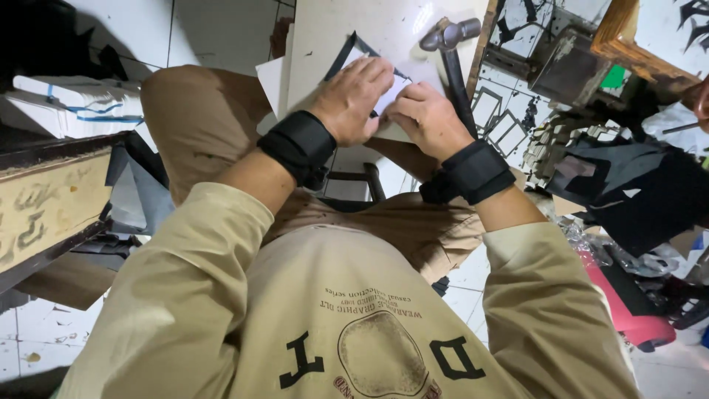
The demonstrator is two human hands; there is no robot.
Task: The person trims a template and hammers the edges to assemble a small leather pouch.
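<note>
A small white card (390, 96) with a dark frame piece (343, 53) around it lies on a pale work slab (332, 29) in front of my knees. My left hand (354, 97) presses flat on the card, fingers together. My right hand (423, 118) is beside it, fingertips pinching the card's right edge. Both wrists wear black bands. A hammer (452, 52) with a metal head and dark handle lies on the slab just right of my right hand.
A carved wooden board (44, 199) stands at the left, with stacked white sheets (81, 100) behind it. Small dark frames (496, 118) lie on the tiled floor at right. A wooden frame (628, 44), dark cloth (635, 192) and a red object (628, 310) crowd the right side.
</note>
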